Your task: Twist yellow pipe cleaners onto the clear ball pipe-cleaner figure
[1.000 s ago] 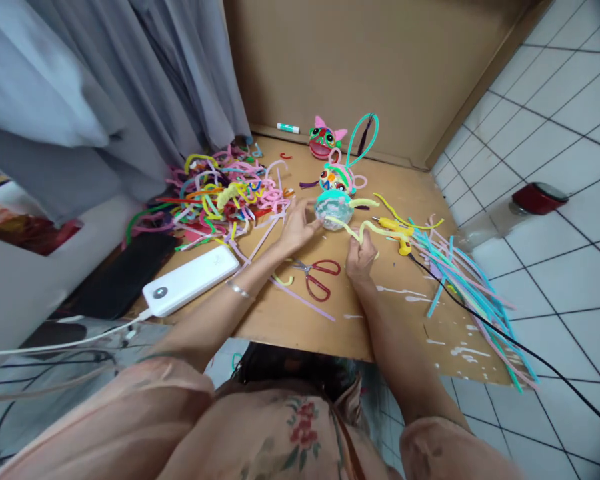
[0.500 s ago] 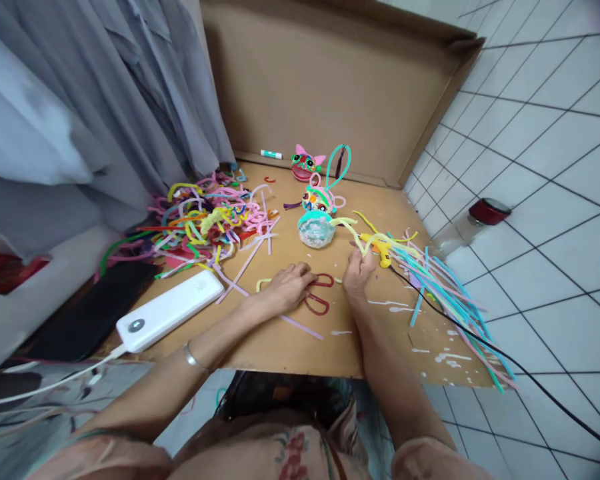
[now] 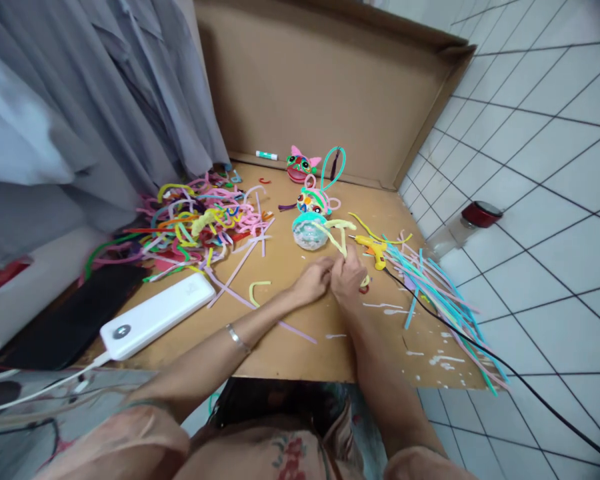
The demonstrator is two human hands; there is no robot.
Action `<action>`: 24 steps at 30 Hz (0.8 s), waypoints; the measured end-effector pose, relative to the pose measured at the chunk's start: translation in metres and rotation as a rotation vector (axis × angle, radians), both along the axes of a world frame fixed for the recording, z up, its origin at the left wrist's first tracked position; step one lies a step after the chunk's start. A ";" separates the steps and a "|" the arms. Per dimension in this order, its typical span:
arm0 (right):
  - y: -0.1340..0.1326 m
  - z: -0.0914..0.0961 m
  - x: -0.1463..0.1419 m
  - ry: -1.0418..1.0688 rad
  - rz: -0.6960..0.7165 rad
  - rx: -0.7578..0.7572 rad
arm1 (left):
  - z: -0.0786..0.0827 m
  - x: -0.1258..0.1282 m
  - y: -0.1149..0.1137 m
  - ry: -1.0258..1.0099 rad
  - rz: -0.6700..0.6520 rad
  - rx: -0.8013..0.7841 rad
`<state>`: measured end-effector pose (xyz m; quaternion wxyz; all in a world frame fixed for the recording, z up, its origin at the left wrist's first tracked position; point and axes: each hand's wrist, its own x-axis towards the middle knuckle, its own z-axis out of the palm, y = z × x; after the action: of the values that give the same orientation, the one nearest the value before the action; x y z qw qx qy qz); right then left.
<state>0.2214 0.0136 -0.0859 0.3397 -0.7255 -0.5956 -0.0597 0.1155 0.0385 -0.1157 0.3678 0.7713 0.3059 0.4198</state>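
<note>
My right hand (image 3: 349, 277) is closed round a bent pale yellow pipe cleaner (image 3: 343, 241), whose branching ends stick up towards the ball. A small part of the red scissors handle (image 3: 364, 290) shows at the outer side of this hand; the rest is hidden. My left hand (image 3: 314, 280) meets it, fingers pinched together at the right hand's fingers; what they hold, if anything, is hidden. Just beyond stands a turquoise-and-white ball (image 3: 309, 232). A short hooked pale yellow pipe cleaner (image 3: 253, 293) lies left of my left forearm.
A tangled heap of coloured pipe cleaners (image 3: 195, 223) lies left, behind a white power bank (image 3: 157, 317). On the right are a yellow glue gun (image 3: 373, 250) with black cable and straight pipe cleaners (image 3: 440, 287). Two decorated animal heads, pink-eared (image 3: 300, 167) and loop-eared (image 3: 314, 200), stand behind.
My left hand has lifted off the table and moved right to meet my right hand. The scissors have left their spot under it; their red handle now shows beside my right hand.
</note>
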 end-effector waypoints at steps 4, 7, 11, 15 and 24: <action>-0.001 0.011 -0.013 -0.188 0.032 -0.303 | 0.013 -0.029 0.001 -0.323 0.082 -0.247; -0.005 0.008 -0.030 -0.317 0.132 -0.473 | 0.019 -0.041 0.002 -0.459 0.102 -0.385; -0.010 -0.005 -0.046 -0.399 0.278 -0.382 | 0.016 -0.050 0.012 -0.621 0.255 -0.539; -0.010 -0.013 -0.047 -0.341 0.395 -0.273 | 0.013 -0.065 0.028 -0.716 0.386 -0.529; -0.008 -0.016 -0.037 0.347 0.685 -0.220 | 0.019 -0.080 0.039 -0.907 0.496 -0.587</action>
<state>0.1842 0.0057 -0.1023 0.3557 -0.5162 -0.7398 0.2446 0.0360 0.0779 -0.0968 0.5506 0.2863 0.3926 0.6788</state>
